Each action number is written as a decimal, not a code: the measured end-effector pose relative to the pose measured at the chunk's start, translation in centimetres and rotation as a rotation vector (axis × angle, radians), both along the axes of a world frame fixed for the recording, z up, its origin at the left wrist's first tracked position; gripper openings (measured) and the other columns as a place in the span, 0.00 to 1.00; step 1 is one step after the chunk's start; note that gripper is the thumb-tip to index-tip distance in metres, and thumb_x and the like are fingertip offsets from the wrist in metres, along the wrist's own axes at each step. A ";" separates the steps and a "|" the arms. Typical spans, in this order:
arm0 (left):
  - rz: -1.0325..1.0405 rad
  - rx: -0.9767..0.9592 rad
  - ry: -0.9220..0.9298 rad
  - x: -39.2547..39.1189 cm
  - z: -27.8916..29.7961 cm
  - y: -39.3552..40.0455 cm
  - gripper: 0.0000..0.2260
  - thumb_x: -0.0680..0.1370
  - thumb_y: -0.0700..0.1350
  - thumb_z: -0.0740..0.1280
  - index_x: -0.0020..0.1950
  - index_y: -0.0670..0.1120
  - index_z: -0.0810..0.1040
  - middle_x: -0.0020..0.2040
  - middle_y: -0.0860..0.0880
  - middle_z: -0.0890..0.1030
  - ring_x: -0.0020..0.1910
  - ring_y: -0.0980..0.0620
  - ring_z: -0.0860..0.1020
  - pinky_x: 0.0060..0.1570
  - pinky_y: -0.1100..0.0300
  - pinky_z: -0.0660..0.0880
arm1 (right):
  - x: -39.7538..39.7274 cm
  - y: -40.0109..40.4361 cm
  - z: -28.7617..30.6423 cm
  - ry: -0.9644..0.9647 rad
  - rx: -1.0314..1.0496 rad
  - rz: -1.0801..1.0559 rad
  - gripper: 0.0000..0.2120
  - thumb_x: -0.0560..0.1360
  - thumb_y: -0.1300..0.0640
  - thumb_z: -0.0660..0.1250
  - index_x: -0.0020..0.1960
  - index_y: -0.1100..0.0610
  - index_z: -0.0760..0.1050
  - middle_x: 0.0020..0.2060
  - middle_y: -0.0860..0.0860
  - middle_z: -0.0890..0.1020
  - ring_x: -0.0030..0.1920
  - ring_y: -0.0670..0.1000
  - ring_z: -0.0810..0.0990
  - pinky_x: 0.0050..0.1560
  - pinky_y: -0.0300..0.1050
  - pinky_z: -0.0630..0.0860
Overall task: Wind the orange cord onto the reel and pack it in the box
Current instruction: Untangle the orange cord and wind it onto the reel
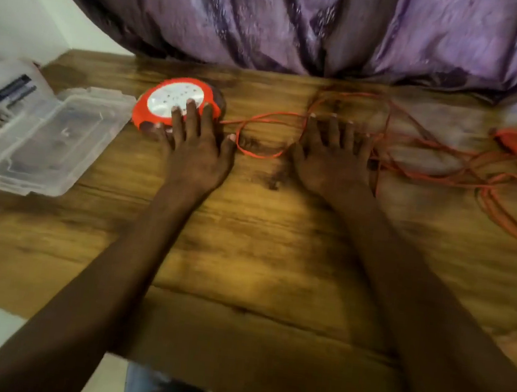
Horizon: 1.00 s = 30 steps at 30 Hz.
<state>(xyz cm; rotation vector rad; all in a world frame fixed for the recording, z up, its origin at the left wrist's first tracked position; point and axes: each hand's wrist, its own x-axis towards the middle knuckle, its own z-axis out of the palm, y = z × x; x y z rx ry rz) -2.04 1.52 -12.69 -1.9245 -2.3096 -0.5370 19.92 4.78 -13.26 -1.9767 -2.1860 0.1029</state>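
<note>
A purple patterned curtain (302, 23) hangs in folds across the far side of the room, beside a pale wall at the left. In front of it runs a wooden tabletop (245, 242), brown with dark grain and glossy patches.

One orange cord (415, 168) lies unwound over the right half of the tabletop in loose, tangled loops, its orange plug (510, 139) near the far right edge. A strand of it runs leftward to the reel.

One clear plastic box (45, 136) sits at the left edge of the tabletop, open side up, just beside the reel. Beyond it, off the tabletop, lie some dark tools, too blurred to name.

One round reel (177, 104), orange-rimmed with a white face dotted by socket holes, lies flat near the far edge, left of centre. No writing on it can be read.

Two bare forearms reach in from below. The left hand (194, 150) rests on the near side of the reel, fingers straight and spread, grasping nothing. The right hand (332, 159) lies flat with fingers extended and spread over the cord's loops, holding nothing.
</note>
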 end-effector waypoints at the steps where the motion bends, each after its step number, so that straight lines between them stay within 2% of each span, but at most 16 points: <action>1: -0.004 0.003 -0.005 -0.1 -0.1 -0.1 0.32 0.81 0.60 0.54 0.81 0.46 0.52 0.81 0.42 0.49 0.80 0.39 0.45 0.74 0.36 0.40 | 0.0 0.0 -0.1 0.010 -0.013 0.001 0.34 0.78 0.34 0.43 0.80 0.47 0.47 0.80 0.54 0.48 0.79 0.62 0.45 0.73 0.68 0.38; 8: -0.057 -0.010 -0.019 -0.2 -0.1 -1.2 0.33 0.80 0.62 0.54 0.80 0.47 0.53 0.81 0.42 0.50 0.80 0.38 0.46 0.75 0.35 0.41 | 0.0 -0.8 0.5 -0.006 -0.039 0.005 0.34 0.78 0.32 0.45 0.79 0.46 0.51 0.80 0.55 0.50 0.78 0.62 0.50 0.74 0.66 0.44; 12: -0.090 0.008 -0.009 0.2 0.4 -2.0 0.31 0.80 0.61 0.56 0.79 0.48 0.57 0.81 0.43 0.54 0.80 0.39 0.50 0.75 0.36 0.44 | 0.3 -1.9 1.0 0.014 -0.045 0.021 0.34 0.78 0.31 0.45 0.79 0.46 0.52 0.80 0.54 0.50 0.79 0.61 0.49 0.75 0.63 0.42; 14: -0.105 0.039 -0.047 0.0 0.6 -2.5 0.29 0.80 0.61 0.57 0.78 0.48 0.61 0.80 0.44 0.58 0.79 0.40 0.53 0.74 0.38 0.45 | 0.3 -2.4 1.1 0.030 -0.025 0.037 0.33 0.78 0.32 0.46 0.78 0.46 0.55 0.80 0.55 0.53 0.78 0.61 0.52 0.75 0.62 0.44; 17: -0.042 0.255 -0.173 -1.3 1.2 -2.5 0.22 0.80 0.55 0.60 0.69 0.44 0.73 0.72 0.40 0.72 0.72 0.40 0.67 0.72 0.44 0.58 | 0.5 -2.6 0.9 0.048 -0.002 0.041 0.31 0.78 0.32 0.48 0.75 0.47 0.60 0.78 0.55 0.57 0.77 0.61 0.55 0.74 0.63 0.48; 19: 0.136 0.372 -0.289 -2.7 2.1 -2.1 0.22 0.80 0.53 0.61 0.66 0.39 0.73 0.67 0.36 0.73 0.65 0.36 0.71 0.68 0.44 0.65 | 0.4 -2.1 1.1 0.060 0.007 0.048 0.31 0.78 0.32 0.50 0.76 0.47 0.60 0.79 0.54 0.55 0.78 0.61 0.53 0.74 0.64 0.47; 22: 0.370 0.247 -0.406 -4.6 2.9 -1.5 0.29 0.80 0.59 0.59 0.69 0.36 0.68 0.67 0.33 0.71 0.65 0.34 0.70 0.67 0.43 0.65 | -0.1 -1.0 1.9 0.090 0.082 0.142 0.28 0.79 0.35 0.53 0.74 0.48 0.64 0.77 0.54 0.60 0.78 0.58 0.55 0.76 0.60 0.53; 26: 0.347 0.135 -0.478 -5.3 3.4 -0.6 0.30 0.78 0.61 0.62 0.68 0.38 0.69 0.65 0.35 0.74 0.65 0.36 0.71 0.65 0.46 0.67 | -1.7 0.0 2.5 0.146 0.115 0.258 0.23 0.80 0.38 0.56 0.71 0.48 0.69 0.72 0.51 0.69 0.73 0.55 0.67 0.71 0.53 0.64; 27: 0.331 0.126 -0.553 -5.4 3.7 -0.2 0.29 0.78 0.60 0.64 0.69 0.39 0.69 0.66 0.35 0.73 0.66 0.37 0.71 0.66 0.47 0.67 | -2.1 0.2 2.6 0.143 0.111 0.253 0.23 0.80 0.38 0.56 0.70 0.47 0.70 0.71 0.51 0.71 0.72 0.54 0.68 0.70 0.54 0.63; 30: 0.282 0.107 -0.941 -5.4 4.7 1.1 0.28 0.73 0.51 0.73 0.69 0.40 0.70 0.69 0.37 0.71 0.67 0.38 0.72 0.65 0.48 0.72 | -2.9 1.0 2.4 0.125 0.116 0.243 0.23 0.79 0.37 0.55 0.69 0.46 0.71 0.70 0.51 0.73 0.71 0.54 0.69 0.69 0.55 0.62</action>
